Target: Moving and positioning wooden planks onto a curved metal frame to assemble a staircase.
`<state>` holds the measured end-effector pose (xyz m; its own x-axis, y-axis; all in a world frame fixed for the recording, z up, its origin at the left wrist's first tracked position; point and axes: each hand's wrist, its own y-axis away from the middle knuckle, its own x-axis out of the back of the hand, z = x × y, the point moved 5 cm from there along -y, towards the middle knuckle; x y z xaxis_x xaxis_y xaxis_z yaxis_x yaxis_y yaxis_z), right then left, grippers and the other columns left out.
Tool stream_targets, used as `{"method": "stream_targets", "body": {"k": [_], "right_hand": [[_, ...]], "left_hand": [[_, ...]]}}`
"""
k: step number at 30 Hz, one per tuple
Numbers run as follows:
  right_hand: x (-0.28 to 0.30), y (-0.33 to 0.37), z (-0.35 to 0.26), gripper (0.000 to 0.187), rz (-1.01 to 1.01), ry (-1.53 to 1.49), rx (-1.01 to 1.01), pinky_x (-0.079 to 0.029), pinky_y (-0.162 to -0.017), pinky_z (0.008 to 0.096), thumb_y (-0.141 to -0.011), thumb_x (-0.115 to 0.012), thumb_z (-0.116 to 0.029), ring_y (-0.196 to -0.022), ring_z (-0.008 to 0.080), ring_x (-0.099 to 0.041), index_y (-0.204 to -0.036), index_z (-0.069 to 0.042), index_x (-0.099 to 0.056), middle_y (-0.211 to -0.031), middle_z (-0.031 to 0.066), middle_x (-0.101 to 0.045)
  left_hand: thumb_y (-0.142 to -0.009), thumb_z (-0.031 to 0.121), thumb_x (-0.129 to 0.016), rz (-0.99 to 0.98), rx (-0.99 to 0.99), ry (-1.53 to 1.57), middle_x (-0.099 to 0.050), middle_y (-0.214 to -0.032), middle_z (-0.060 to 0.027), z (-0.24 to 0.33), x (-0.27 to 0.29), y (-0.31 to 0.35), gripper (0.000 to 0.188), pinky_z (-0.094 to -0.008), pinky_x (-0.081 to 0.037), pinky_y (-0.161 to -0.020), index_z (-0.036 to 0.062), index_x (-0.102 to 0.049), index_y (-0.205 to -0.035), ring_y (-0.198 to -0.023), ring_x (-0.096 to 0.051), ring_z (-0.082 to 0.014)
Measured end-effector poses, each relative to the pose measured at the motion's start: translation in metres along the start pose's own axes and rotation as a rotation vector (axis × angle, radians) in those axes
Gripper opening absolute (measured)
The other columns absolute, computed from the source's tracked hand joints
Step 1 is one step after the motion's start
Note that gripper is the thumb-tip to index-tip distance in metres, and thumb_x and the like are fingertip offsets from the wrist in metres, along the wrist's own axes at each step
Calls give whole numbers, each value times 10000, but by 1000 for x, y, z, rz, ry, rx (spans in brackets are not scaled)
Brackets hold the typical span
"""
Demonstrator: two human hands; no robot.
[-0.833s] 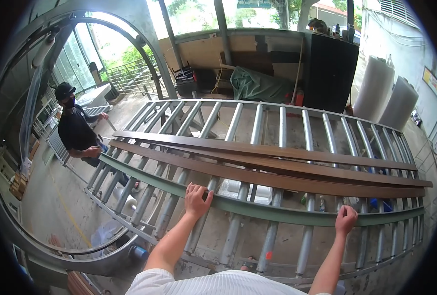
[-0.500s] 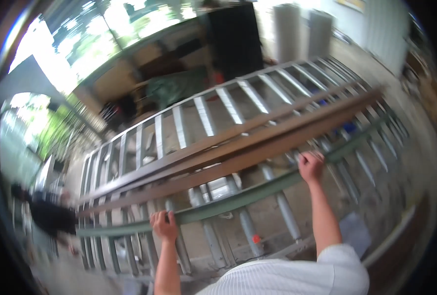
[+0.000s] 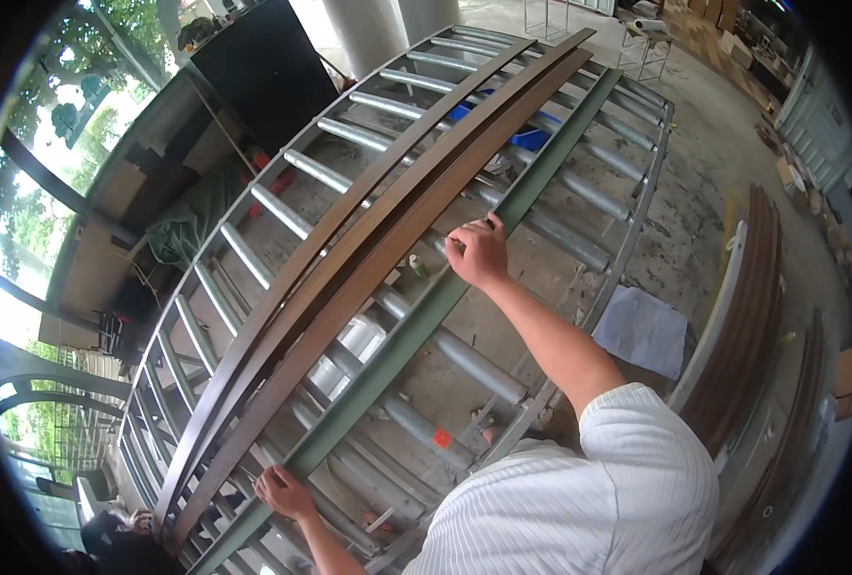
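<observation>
A long green channel-shaped strip lies slantwise across a metal roller rack. My left hand grips it toward the near left, fingers curled over its edge. Farther up the same strip, my right hand is closed round it, thumb side toward the brown strips. Beside the green strip, on its left, several long brown strips rest on the rollers, running roughly the same way. At the lower left a co-worker in dark clothing has a hand close to the ends of the brown strips.
Blue containers show beneath the far rollers. A pale sheet lies on the floor to the right of the rack, with stacked brown ribbed panels beyond it. A black cabinet and a green cloth stand past the rack's left side.
My view has turned, so the rack and strips now slant more steeply toward the upper right. Both hands remain on the green strip. The co-worker appears lower, at the bottom left.
</observation>
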<state>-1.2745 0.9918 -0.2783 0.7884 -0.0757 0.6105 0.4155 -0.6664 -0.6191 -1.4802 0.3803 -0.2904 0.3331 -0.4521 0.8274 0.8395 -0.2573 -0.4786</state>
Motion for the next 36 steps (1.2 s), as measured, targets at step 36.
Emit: {"method": "stream_targets", "body": {"k": [36], "right_hand": [[-30, 8, 29, 172, -193, 105, 387, -476, -1039, 523, -1045, -709, -219, -1184, 337, -713, -1089, -82, -803, -1138, 81, -806]], "left_hand": [[-936, 460, -782, 70, 106, 25, -677, -1038, -107, -4, 35, 9, 404, -517, -378, -1256, 70, -733, -1028, -1146, -638, -320]]}}
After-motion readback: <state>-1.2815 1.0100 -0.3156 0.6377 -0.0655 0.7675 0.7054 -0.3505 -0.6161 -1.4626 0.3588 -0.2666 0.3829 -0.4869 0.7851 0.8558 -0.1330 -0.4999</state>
